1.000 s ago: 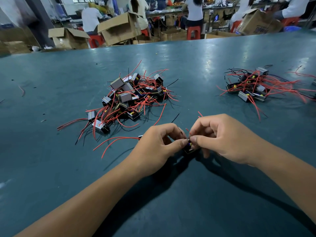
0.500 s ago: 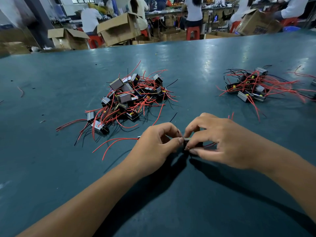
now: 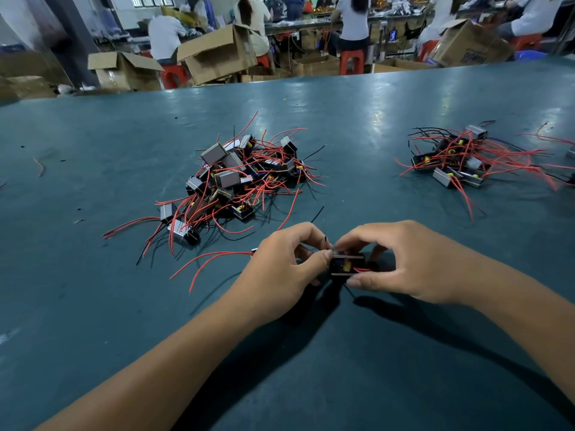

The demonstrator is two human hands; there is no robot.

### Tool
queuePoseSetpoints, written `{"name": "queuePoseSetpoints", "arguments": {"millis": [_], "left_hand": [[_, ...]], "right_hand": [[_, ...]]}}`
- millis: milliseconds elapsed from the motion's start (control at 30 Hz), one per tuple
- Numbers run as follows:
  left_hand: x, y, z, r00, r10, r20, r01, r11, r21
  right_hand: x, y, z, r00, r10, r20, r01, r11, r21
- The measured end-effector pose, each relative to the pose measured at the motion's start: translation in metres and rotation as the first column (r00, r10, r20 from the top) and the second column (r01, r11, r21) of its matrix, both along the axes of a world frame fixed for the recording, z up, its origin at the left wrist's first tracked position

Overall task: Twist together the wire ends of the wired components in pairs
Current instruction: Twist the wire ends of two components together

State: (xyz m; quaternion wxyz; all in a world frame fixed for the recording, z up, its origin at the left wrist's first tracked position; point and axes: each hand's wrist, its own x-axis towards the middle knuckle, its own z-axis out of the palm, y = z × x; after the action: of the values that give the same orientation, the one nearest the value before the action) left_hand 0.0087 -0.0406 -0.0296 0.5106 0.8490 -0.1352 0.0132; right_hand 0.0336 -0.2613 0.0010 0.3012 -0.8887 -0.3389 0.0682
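Behind the bench, people sit on red stools (image 3: 351, 60) at long worktables, backs turned, with open cardboard boxes (image 3: 217, 54) stacked along the far edge. The teal tabletop (image 3: 93, 306) stretches wide and a little glossy under the lights.

Beyond the fingers and off to their left lies a big pile of components (image 3: 230, 178), small dark blocks with metal frames and yellow cores, red and black wires sprouting from it in all directions. A pair of long red wires (image 3: 211, 262) curves out just to the left of the left hand (image 3: 286, 265), running in behind its knuckles. That hand is curled, thumb and forefinger pressed together on something very small right at the top corner of the held component (image 3: 347, 265); whether that is a bare wire end I cannot tell, it is too fine to see. A short black wire tip (image 3: 325, 239) pokes up just above those pinching fingertips.

The component sits between the two hands, just above the tabletop, its yellow core showing. The right hand (image 3: 413, 262) grips it from the other side, forefinger arched over the top edge and thumb pressed beneath, a bit of red wire visible between them.

Well beyond the right hand's fingers, and to their right, lies a smaller pile (image 3: 457, 163), with red wires trailing toward the edge of the table.
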Motion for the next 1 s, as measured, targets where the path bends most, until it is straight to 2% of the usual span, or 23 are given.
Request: {"name": "queuePoseSetpoints", "arguments": {"millis": [100, 267, 500, 633, 767, 867, 1000], "left_hand": [[0.000, 0.000, 0.001, 1.000, -0.005, 0.013, 0.005, 1.000, 0.003], [-0.001, -0.003, 0.001, 1.000, -0.025, 0.013, 0.025, 1.000, 0.000], [-0.001, -0.003, 0.001, 0.999, -0.040, 0.006, 0.040, 0.999, -0.029], [-0.003, -0.004, 0.005, 0.998, -0.058, 0.024, 0.060, 0.995, -0.085], [-0.004, -0.004, 0.009, 0.995, -0.062, 0.080, 0.072, 0.988, -0.138], [-0.004, -0.004, 0.011, 0.997, -0.063, 0.054, 0.073, 0.972, -0.223], [-0.004, -0.006, 0.014, 0.997, -0.073, 0.017, 0.075, 0.943, -0.325]], "right_hand": [[0.002, -0.003, 0.000, 0.999, 0.006, -0.039, -0.008, 0.998, -0.059], [0.003, 0.005, -0.007, 0.992, -0.123, -0.023, 0.123, 0.992, -0.005], [0.001, 0.009, -0.010, 0.985, -0.161, -0.064, 0.159, 0.987, -0.032], [0.000, 0.009, -0.007, 0.980, -0.190, -0.064, 0.193, 0.980, 0.042], [-0.003, 0.010, -0.002, 0.959, -0.129, -0.251, 0.174, 0.971, 0.163], [-0.005, 0.012, -0.001, 0.918, -0.081, -0.389, 0.199, 0.941, 0.273], [-0.007, 0.011, 0.003, 0.880, -0.016, -0.475, 0.193, 0.926, 0.324]]}}
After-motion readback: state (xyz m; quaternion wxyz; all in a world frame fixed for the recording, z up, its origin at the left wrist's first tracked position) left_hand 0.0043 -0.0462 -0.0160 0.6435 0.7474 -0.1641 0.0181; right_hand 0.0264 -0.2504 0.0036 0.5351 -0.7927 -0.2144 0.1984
